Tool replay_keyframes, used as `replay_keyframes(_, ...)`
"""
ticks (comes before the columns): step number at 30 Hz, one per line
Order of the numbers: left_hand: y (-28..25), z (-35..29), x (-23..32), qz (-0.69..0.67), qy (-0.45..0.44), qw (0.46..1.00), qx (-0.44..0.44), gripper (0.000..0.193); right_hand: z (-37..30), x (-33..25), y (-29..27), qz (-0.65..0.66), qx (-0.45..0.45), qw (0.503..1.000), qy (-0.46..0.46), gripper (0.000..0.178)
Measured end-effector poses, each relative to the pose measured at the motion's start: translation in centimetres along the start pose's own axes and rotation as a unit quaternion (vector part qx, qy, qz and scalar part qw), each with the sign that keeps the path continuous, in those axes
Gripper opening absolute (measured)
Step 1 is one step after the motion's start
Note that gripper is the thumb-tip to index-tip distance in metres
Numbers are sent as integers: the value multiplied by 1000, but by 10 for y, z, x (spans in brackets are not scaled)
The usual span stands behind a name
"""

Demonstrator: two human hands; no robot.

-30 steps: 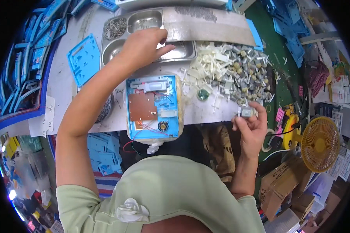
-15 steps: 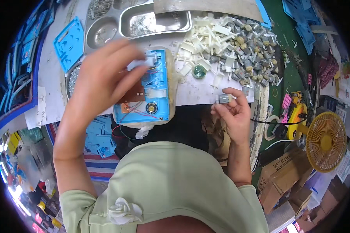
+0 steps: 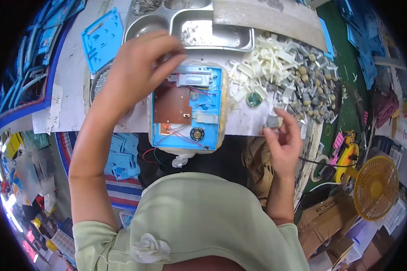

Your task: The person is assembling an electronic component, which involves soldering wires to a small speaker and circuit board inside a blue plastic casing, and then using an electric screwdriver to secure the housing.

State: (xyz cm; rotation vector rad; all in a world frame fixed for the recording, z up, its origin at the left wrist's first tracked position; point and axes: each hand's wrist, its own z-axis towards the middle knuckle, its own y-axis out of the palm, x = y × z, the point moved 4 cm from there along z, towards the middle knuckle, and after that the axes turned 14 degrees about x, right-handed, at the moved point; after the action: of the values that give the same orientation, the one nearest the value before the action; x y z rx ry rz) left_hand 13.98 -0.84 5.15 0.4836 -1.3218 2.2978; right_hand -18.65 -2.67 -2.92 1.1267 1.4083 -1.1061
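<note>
My right hand pinches a small grey motor between thumb and fingers, just over the table's front edge. My left hand hovers over the upper left of a blue plastic housing, its fingers curled inward. Whatever those fingers hold, if anything, is hidden. Inside the housing sit a brown circuit board, a round black speaker, thin red wires and a grey-white motor holder along the top. The housing rests on a pale, padded block.
A metal compartment tray with small metal parts stands behind the housing. Right of it lie heaps of white plastic pieces and small motors, near a green round thing. A blue panel lies far left; a yellow fan stands right.
My left hand has come away from the motor holder, which now shows in the housing. The right hand keeps the motor. The whole view has shifted, so the table appears further right.
</note>
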Motion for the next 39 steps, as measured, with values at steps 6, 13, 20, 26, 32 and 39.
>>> replay_keyframes(6,62,54,-49,100,94,988,-65,9,-7,3,18,72,-27,993,87,47)
replay_keyframes(13,86,66,-49,81,56,980,-170,12,0,3,20,45,-43,992,107,48)
replay_keyframes(20,103,74,-38,210,111,944,-228,9,3,0,29,45,-80,993,81,48)
replay_keyframes(26,104,75,-35,218,141,928,-267,9,2,-4,30,35,-71,994,76,49)
replay_keyframes(32,103,76,-40,205,152,929,-266,9,1,-6,27,35,-62,995,70,49)
replay_keyframes(39,109,75,-50,176,201,926,-266,10,2,-8,27,34,-60,996,57,47)
